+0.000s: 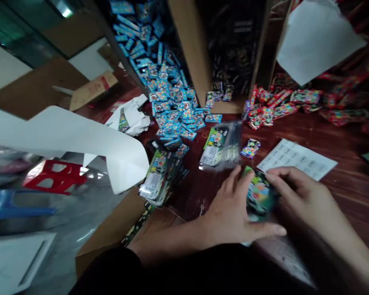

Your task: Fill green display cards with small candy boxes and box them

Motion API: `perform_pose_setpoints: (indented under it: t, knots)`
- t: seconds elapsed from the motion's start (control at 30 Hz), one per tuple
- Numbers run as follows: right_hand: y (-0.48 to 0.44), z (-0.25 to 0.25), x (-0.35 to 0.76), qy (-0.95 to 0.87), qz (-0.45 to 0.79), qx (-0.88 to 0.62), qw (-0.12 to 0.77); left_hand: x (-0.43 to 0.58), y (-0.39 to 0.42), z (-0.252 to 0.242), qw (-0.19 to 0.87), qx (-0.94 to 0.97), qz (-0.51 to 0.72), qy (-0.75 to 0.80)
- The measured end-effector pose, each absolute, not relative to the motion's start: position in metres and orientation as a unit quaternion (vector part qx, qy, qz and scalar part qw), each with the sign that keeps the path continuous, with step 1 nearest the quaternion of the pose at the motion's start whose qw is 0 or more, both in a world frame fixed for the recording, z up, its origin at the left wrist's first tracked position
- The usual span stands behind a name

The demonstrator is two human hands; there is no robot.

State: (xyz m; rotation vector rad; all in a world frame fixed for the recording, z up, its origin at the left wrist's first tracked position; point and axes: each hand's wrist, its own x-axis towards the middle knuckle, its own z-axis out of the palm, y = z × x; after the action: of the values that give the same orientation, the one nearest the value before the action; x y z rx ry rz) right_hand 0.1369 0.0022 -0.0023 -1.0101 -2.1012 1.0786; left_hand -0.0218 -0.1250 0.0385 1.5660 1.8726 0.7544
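Note:
A green printed packet (258,194) with a colourful picture lies in front of me, between my two hands. My left hand (227,209) holds it at its left side, the index finger on its edge and the thumb stretched across its lower part. At the upper right corner of the packet, the thumb and index finger of my right hand (301,198) are pinched together; motion blurs them. A white sheet of small printed labels (297,157) lies just beyond the right hand. Beyond my left fingertips are a clear-sleeved green packet (215,147) and a small purple candy packet (250,148).
Several similar packets are stacked (156,180) at the table's left edge. Blue candy packets (172,110) spill from a box at the back; red ones (273,104) lie at back right. A cardboard divider (190,49) stands between. A red stool (53,176) is on the floor.

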Motion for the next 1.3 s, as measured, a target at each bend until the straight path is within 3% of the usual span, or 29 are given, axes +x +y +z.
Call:
perform_pose_setpoints:
  t: [0.13,0.2,0.43,0.53,0.63,0.7,0.8,0.87,0.93,1.03,1.2,1.3]
  knots:
    - [-0.016,0.025,0.030,-0.741,0.544,-0.257,0.299,-0.090,-0.168,0.069,0.042,0.537,0.223,0.812]
    - [-0.026,0.021,-0.004,-0.750,0.558,-0.214,0.282,-0.143,-0.184,0.079,-0.015,0.481,0.196,0.854]
    - [-0.012,-0.056,-0.018,-0.942,0.159,-0.232,0.186,-0.246,-0.210,0.065,0.073,0.404,0.022,0.912]
    - [0.004,-0.074,-0.007,-0.962,0.097,-0.196,0.163,-0.235,-0.204,0.061,0.046,0.419,0.017,0.907]
    - [0.009,-0.072,0.004,-0.968,0.092,-0.155,0.174,-0.201,-0.191,0.065,-0.016,0.441,0.131,0.888]
    - [0.004,-0.062,0.014,-0.961,0.098,-0.165,0.199,-0.171,-0.176,0.064,0.060,0.437,0.273,0.855]
    - [-0.011,-0.042,0.041,-0.931,0.131,-0.193,0.280,-0.134,-0.143,0.049,0.336,0.296,0.486,0.751]
    - [-0.025,-0.028,0.066,-0.922,0.152,-0.158,0.320,-0.121,-0.119,0.034,0.507,0.168,0.541,0.650]
    - [-0.036,-0.017,0.095,-0.935,0.166,-0.096,0.298,-0.115,-0.099,0.021,0.605,0.113,0.528,0.585]
    - [-0.041,-0.004,0.129,-0.945,0.221,-0.084,0.227,-0.099,-0.080,0.009,0.602,0.194,0.498,0.593]
    - [-0.015,0.011,0.149,-0.866,0.227,-0.345,0.281,-0.050,-0.068,0.007,0.522,0.496,0.364,0.591]
    - [0.001,0.016,0.157,-0.862,0.208,-0.383,0.257,-0.030,-0.064,0.010,0.503,0.569,0.309,0.572]
